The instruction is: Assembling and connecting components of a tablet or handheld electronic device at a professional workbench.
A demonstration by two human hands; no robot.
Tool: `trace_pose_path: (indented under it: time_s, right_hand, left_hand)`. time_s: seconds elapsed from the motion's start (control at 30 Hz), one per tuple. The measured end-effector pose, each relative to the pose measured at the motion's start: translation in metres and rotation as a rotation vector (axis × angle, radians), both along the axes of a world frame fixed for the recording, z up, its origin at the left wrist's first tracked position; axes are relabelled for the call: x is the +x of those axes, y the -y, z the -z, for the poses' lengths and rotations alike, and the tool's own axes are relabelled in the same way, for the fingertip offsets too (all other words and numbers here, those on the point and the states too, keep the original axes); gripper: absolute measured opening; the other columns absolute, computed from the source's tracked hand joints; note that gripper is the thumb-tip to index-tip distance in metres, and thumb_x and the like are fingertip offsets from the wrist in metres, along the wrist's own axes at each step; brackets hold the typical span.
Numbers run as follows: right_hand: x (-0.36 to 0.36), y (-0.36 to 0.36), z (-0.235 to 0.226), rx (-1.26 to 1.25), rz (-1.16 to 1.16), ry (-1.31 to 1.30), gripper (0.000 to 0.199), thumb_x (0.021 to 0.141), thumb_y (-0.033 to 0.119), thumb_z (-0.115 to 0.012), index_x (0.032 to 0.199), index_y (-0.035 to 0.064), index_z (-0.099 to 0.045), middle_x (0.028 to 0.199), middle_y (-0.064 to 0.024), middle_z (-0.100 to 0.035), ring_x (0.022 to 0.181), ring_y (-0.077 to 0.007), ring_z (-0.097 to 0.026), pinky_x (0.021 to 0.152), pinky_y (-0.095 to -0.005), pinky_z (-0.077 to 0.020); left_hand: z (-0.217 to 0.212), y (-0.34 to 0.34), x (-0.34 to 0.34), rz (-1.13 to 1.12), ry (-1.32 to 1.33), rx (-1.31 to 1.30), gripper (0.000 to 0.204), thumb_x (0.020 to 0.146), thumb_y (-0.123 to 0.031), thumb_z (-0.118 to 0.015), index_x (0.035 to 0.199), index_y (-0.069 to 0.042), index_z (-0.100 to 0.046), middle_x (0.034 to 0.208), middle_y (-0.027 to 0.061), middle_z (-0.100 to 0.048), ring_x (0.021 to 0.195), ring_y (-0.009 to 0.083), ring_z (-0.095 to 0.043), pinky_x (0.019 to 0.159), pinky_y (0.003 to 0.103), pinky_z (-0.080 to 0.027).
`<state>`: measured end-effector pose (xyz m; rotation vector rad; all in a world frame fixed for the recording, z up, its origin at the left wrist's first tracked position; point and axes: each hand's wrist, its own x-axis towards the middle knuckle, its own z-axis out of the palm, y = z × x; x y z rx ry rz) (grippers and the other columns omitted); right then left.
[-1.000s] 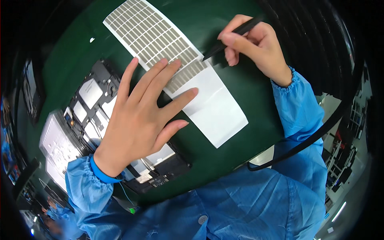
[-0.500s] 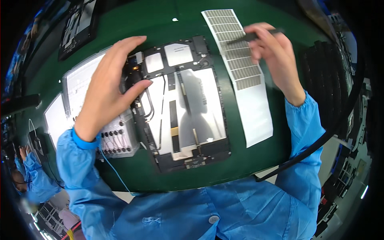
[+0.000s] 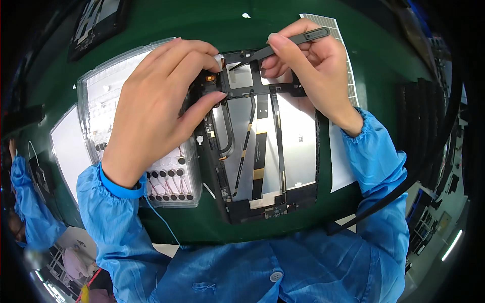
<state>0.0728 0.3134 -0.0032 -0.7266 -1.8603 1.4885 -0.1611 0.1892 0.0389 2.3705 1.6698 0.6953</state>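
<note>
An opened tablet (image 3: 298, 136) lies in front of me, with black edges, silvery panels and dark ribbon cables. My left hand (image 3: 161, 101) grips its upper left edge, fingertips at the corner and thumb lower on the frame. In my right hand (image 3: 318, 70) is a pair of black tweezers (image 3: 283, 45), pointing down and left. Their tips are over a pale square panel (image 3: 242, 78) near the tablet's top. Below the tips shows a narrow grey patch; I cannot tell if it is a strip or a shadow. Behind my right hand lies a white sheet of grey stickers (image 3: 331, 22), partly covered.
A clear plastic tray (image 3: 172, 202) with several small round black parts on wires stands left of the tablet. Another opened device (image 3: 96, 25) lies at the far left. Dark stacked strips (image 3: 417, 116) and a thick black cable (image 3: 384, 194) are at the right.
My right hand with the tweezers has moved left from the sticker sheet to the tablet's top. My left hand has closed in on the tablet's edge. The whole view has shifted somewhat.
</note>
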Motion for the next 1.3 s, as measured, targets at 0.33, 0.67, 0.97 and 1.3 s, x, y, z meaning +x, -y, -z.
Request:
trace_pose_path:
  time_s: [0.33,0.67,0.97,1.3]
  right_hand:
    - [-0.003,0.006,-0.001,-0.036,-0.007,-0.004,0.016,0.102,0.015,-0.066,0.107,0.0003,-0.065,0.085,-0.0084,-0.073,0.075,-0.0121,-0.073,0.068,-0.0222,-0.0588]
    - [0.052,-0.03,-0.065,0.141,0.085,-0.19,0.014,0.101,0.013,-0.066,0.102,-0.0008,-0.064,0.085,-0.0079,-0.069,0.071,-0.0111,-0.069,0.062,-0.0229,-0.0562]
    - [0.222,-0.017,0.015,-0.075,0.244,-0.013,0.022,0.102,0.019,-0.062,0.112,-0.0001,-0.063,0.087,-0.0066,-0.067,0.07,-0.0121,-0.067,0.068,-0.0261,-0.0552]
    - [0.214,-0.002,-0.005,-0.285,0.11,-0.083,0.017,0.096,0.012,-0.074,0.106,-0.0023,-0.072,0.084,-0.0071,-0.072,0.065,-0.0077,-0.066,0.057,-0.0187,-0.0526]
  left_hand:
    - [-0.008,-0.002,0.006,0.089,-0.126,-0.037,0.029,0.083,-0.012,-0.075,0.111,-0.013,-0.079,0.116,0.009,-0.068,0.113,0.0325,-0.066,0.112,0.052,-0.043]
    - [-0.019,-0.002,0.015,0.169,-0.315,0.062,0.023,0.088,-0.009,-0.07,0.109,-0.003,-0.075,0.113,0.0091,-0.071,0.122,0.0324,-0.063,0.108,0.05,-0.046]
    - [-0.034,-0.016,0.07,0.373,-0.024,-0.11,0.033,0.097,-0.022,-0.059,0.125,-0.007,-0.071,0.14,0.0242,-0.055,0.13,0.0439,-0.052,0.109,0.054,-0.041]
    - [0.001,-0.022,0.146,0.488,-0.372,-0.338,0.061,0.087,-0.058,-0.058,0.137,-0.024,-0.068,0.159,0.0265,-0.036,0.14,0.0425,-0.042,0.12,0.059,-0.019]
